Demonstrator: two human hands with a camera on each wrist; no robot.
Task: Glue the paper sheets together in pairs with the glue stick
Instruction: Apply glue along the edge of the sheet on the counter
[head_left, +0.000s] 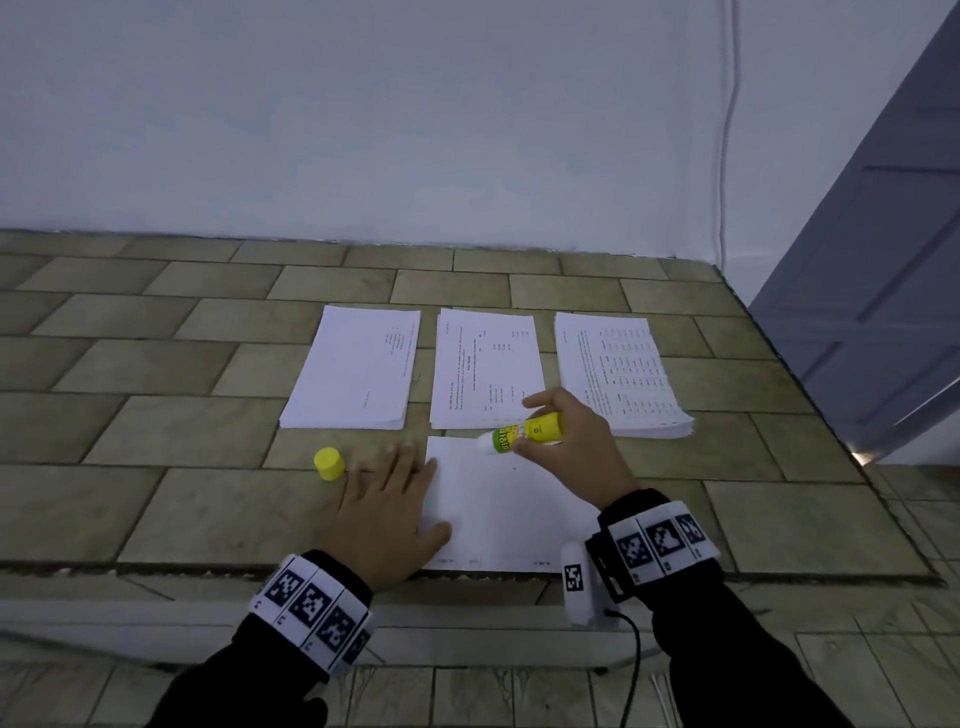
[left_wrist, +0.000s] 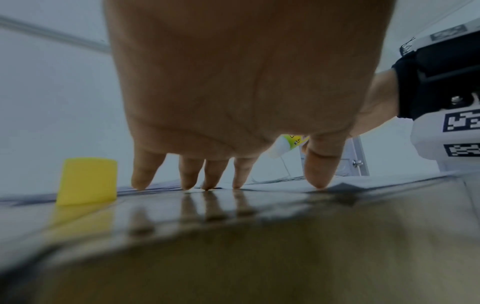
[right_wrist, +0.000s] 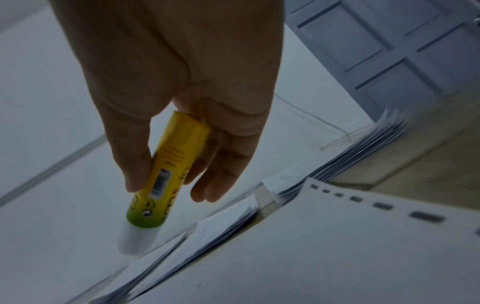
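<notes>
Where tiles show, three paper stacks (head_left: 483, 369)

Nothing legible — the paper stacks' (head_left: 485, 366) print is too small to read, the glue stick (head_left: 527, 431) label's green lettering is blurred, its barcode (right_wrist: 161, 183) has no clear digits, and the wristband markers (head_left: 652, 543) are b/w patterns w/o text.

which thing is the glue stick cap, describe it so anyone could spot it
On the tiled surface, look in front of the leftmost paper stack, just left of the left hand. The glue stick cap is a small yellow cylinder standing alone, the only coloured loose item among white sheets.
</notes>
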